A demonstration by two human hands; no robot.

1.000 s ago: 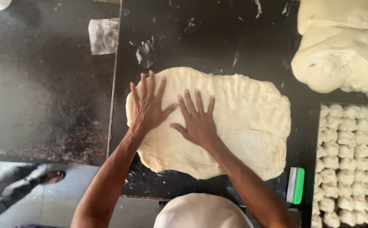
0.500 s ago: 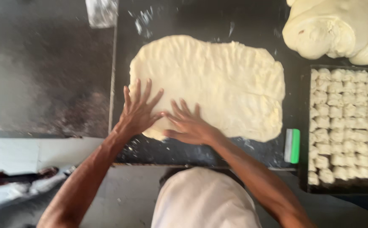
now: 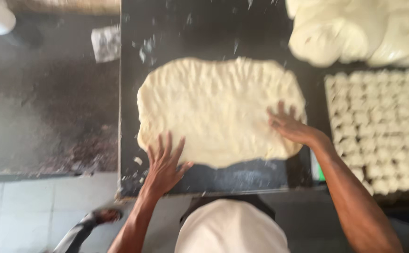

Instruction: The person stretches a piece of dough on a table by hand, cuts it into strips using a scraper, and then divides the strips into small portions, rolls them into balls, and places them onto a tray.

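Dough sheet (image 3: 218,110) lies flat on the dark worktop (image 3: 213,28), under both sets of fingertips. Left hand (image 3: 163,164) and right hand (image 3: 291,126) splayed, grasping nothing. Judgement: press evenly, working outward from the near edge.

The person's two arms are bare from the wrist up as far as the frame shows, with no sleeve, watch or bracelet in sight. The left hand (image 3: 164,164) and the right hand (image 3: 291,125) wear no gloves, and no ring can be made out, though motion blur softens the fingers. A rounded white garment (image 3: 231,228) covers the body below, probably a shirt or apron.
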